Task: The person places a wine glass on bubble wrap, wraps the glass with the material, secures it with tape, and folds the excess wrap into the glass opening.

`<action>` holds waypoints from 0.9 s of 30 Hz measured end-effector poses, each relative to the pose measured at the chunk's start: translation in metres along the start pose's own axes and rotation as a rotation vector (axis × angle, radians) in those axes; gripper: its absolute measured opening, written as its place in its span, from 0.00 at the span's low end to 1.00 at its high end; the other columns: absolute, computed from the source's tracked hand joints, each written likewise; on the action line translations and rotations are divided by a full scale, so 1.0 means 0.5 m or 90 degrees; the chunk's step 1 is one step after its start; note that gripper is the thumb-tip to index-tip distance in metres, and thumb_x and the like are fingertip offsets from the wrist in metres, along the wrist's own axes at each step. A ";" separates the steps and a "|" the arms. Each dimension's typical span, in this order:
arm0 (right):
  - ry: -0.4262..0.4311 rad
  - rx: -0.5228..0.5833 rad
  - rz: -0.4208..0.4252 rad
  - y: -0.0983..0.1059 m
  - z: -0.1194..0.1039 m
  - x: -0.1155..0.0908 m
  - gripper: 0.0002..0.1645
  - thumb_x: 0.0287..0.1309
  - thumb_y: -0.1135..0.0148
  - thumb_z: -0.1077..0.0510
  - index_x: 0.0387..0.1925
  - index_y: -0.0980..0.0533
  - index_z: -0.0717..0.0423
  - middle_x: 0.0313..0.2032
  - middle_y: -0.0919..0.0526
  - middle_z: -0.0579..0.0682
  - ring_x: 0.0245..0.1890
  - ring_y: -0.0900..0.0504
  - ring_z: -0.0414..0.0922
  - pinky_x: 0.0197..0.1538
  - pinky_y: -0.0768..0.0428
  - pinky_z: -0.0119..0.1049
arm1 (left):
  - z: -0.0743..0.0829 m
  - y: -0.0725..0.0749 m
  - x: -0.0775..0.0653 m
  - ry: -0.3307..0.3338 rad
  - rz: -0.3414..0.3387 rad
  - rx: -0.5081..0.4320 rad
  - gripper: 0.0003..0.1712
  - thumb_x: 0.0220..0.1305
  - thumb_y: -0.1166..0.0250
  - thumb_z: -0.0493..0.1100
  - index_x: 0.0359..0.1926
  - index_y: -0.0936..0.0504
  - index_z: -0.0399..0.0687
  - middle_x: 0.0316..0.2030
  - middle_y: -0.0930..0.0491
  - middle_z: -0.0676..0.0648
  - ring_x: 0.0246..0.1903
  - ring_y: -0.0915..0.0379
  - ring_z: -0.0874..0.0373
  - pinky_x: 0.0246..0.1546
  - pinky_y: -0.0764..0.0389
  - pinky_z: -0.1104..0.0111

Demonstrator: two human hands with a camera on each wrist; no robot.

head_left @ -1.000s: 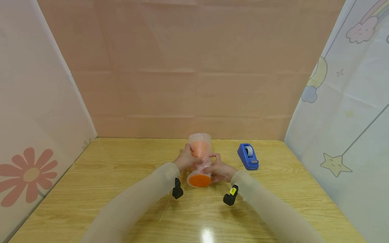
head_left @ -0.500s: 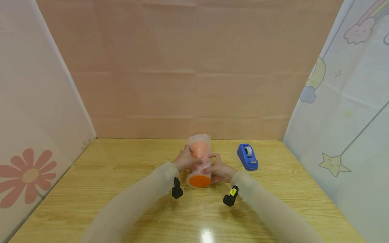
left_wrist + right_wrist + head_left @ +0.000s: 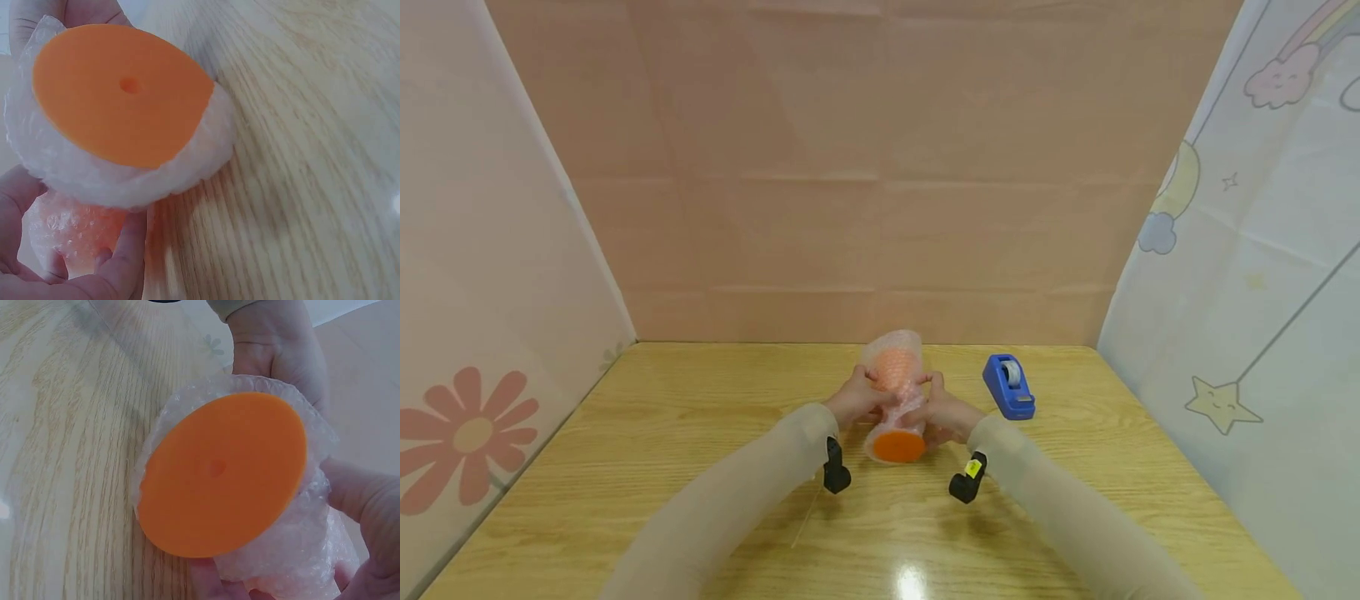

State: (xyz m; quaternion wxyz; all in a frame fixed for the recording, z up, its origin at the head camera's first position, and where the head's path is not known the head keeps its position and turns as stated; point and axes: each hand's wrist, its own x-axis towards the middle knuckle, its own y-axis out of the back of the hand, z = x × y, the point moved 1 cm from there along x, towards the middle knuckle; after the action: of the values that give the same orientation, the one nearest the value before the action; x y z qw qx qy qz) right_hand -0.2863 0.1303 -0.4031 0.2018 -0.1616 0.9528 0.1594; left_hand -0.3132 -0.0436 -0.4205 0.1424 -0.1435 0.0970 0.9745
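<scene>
A person's left hand and right hand grip an orange object in bubble wrap; a yellow label at the right wrist is too small to read.

Orange obj, bubble-wrapped, on side, base bare.

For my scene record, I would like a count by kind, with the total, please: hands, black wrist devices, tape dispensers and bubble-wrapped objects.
Hands: 2, left hand and right hand
Black wrist devices: 2, left device and right device
Blue tape dispenser: 1
Bubble-wrapped orange object: 1
Total: 6
</scene>
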 end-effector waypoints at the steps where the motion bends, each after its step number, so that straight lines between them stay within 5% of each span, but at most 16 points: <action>1: 0.000 -0.010 0.001 -0.001 -0.001 0.000 0.52 0.50 0.29 0.60 0.64 0.56 0.46 0.61 0.41 0.65 0.52 0.25 0.59 0.45 0.18 0.55 | 0.000 0.001 -0.001 0.002 0.003 0.003 0.34 0.59 0.31 0.40 0.55 0.46 0.43 0.34 0.32 0.45 0.26 0.29 0.56 0.35 0.18 0.65; 7: 0.010 -0.026 -0.011 0.000 0.002 0.005 0.51 0.53 0.30 0.56 0.65 0.57 0.46 0.62 0.40 0.65 0.53 0.25 0.59 0.46 0.19 0.55 | 0.002 0.003 -0.006 0.008 0.007 0.005 0.34 0.60 0.32 0.39 0.57 0.46 0.40 0.47 0.33 0.40 0.32 0.25 0.54 0.44 0.17 0.59; 13: 0.041 0.068 -0.180 0.037 0.021 0.013 0.40 0.68 0.46 0.52 0.67 0.60 0.40 0.65 0.41 0.66 0.59 0.29 0.59 0.53 0.22 0.56 | 0.006 0.005 -0.009 0.016 0.003 0.004 0.35 0.60 0.32 0.38 0.58 0.46 0.38 0.47 0.33 0.38 0.34 0.23 0.52 0.45 0.18 0.58; 17: 0.050 0.114 -0.255 0.058 0.034 0.015 0.42 0.68 0.46 0.59 0.70 0.60 0.35 0.67 0.42 0.65 0.59 0.28 0.58 0.55 0.23 0.56 | 0.006 0.006 -0.006 0.026 0.010 0.012 0.34 0.60 0.32 0.38 0.58 0.45 0.39 0.46 0.31 0.38 0.34 0.22 0.51 0.45 0.18 0.59; 21: 0.058 0.140 -0.238 0.048 0.043 0.019 0.46 0.64 0.43 0.64 0.68 0.60 0.36 0.67 0.47 0.66 0.57 0.28 0.57 0.54 0.23 0.57 | 0.004 0.007 -0.004 0.031 0.009 0.017 0.34 0.61 0.33 0.38 0.58 0.45 0.39 0.47 0.31 0.38 0.35 0.22 0.51 0.45 0.18 0.58; 27: 0.076 0.103 -0.157 0.030 0.041 0.021 0.43 0.62 0.40 0.62 0.65 0.57 0.41 0.61 0.40 0.66 0.51 0.25 0.56 0.48 0.19 0.55 | 0.008 0.008 -0.006 0.022 0.001 0.019 0.35 0.60 0.32 0.37 0.59 0.46 0.37 0.51 0.34 0.37 0.37 0.23 0.50 0.46 0.18 0.57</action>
State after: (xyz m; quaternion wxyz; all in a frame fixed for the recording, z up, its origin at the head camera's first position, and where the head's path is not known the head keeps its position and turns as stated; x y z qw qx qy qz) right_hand -0.2944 0.1489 -0.4218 0.1751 -0.2695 0.9458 0.0460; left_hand -0.3127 -0.0472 -0.4152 0.1420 -0.1582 0.1142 0.9704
